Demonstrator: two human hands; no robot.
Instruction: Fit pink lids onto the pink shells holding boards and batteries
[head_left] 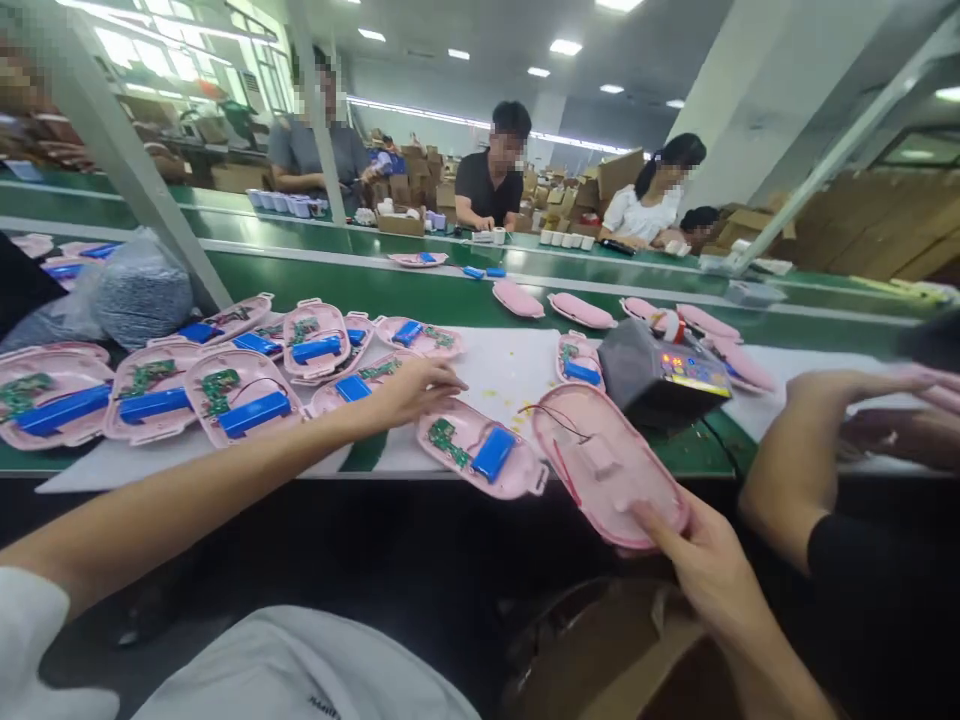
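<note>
Several open pink plastic shells with blue packs crowd the left, while a dark grey boxy machine and a co-worker's bare arm hem in the right. The right hand grips an oval pink wired cover, tilted at the front edge of the green tabletop. The left hand, fingers loosely parted, is beside a pink circuit-board shell near that edge, white sheet lying open beyond.

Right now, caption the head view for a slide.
The right hand holds a wired pink cover; the left hand is near a pink tray with a blue block.
</note>
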